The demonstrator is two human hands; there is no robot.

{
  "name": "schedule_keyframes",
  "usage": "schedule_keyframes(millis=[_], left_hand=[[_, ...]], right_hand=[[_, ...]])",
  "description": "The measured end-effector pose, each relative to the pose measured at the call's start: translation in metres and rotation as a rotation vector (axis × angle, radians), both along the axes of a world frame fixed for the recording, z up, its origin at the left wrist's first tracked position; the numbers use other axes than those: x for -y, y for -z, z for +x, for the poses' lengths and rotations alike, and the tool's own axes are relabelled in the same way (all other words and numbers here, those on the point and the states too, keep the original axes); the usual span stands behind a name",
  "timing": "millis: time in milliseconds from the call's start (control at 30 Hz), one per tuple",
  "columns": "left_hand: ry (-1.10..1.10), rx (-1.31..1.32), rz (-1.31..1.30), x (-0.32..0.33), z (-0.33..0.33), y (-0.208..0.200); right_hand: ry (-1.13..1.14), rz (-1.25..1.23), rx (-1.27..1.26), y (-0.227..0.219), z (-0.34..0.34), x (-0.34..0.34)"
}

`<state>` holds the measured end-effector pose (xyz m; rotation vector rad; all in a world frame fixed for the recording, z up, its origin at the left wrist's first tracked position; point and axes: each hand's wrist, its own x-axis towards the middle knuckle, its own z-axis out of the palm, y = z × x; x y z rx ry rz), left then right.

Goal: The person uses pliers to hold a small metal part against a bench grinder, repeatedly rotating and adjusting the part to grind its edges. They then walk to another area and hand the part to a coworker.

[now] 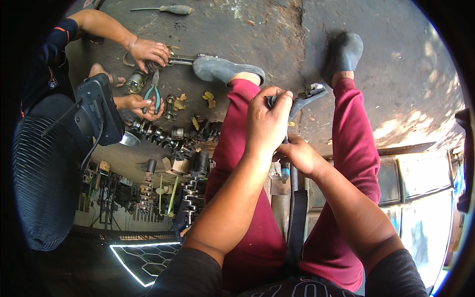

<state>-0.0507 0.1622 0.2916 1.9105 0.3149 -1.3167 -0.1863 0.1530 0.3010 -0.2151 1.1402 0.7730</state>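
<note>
My left hand (269,116) is closed, thumb on top, around a dark grey strip of cloth-like or rubbery material (308,100). The strip's loose end sticks out to the right, above the floor between my shoes. Just below, my right hand (301,156) has its fingers bent around a narrow dark length that runs down between my legs; its fingertips are partly hidden. Whether this length and the strip are one piece, I cannot tell. A wider black band (297,222) hangs lower down, between my thighs.
At left, a co-worker's hand holds teal-handled pliers (152,96); the other touches a metal rod part (180,60) beside my left shoe (222,69). A piston (136,81), crankshafts (166,137) and a screwdriver (173,9) lie around. A black fan-like object (47,173) stands nearby.
</note>
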Motion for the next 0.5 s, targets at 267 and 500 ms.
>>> schedule_keyframes(millis=[267, 500], left_hand=[[0.059, 0.006, 0.005, 0.0045, 0.0036, 0.0013], [0.040, -0.036, 0.028, 0.0068, 0.0046, 0.0012]], right_hand=[[0.006, 0.001, -0.007, -0.0007, 0.0025, 0.0002], [0.019, -0.019, -0.002, 0.0023, -0.0004, -0.0065]])
